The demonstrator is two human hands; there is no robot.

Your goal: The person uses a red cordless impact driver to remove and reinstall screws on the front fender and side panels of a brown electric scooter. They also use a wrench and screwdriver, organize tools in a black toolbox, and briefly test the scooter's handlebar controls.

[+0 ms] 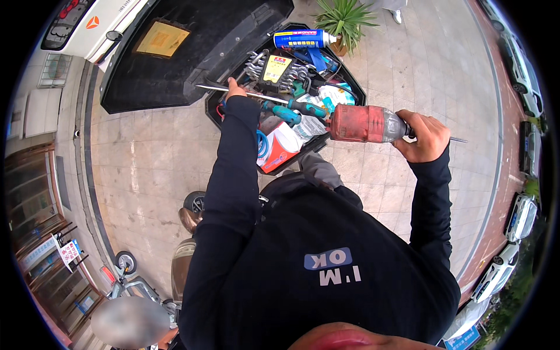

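Note:
My right hand [429,137] grips a worn red and grey power drill [359,123] by its nose end, right of the tool box. A thin bit sticks out beyond the hand. My left hand [236,88] is at the box's left side, fingers closed on the shaft of a long screwdriver [268,98]; its teal and black handle lies over the box. Inside the black tool box [356,90] are a wrench set [277,70] in a yellow-labelled holder, a blue spray can [300,39], a teal-handled tool [286,114], a red and white carton [283,146] and blue tubing [262,144].
The box's large black lid [175,76] lies open to the left, beside a white vehicle [87,29]. A potted plant [344,23] stands behind the box. Another person [131,324] and a scooter [140,289] are at lower left. Parked cars [519,216] line the right.

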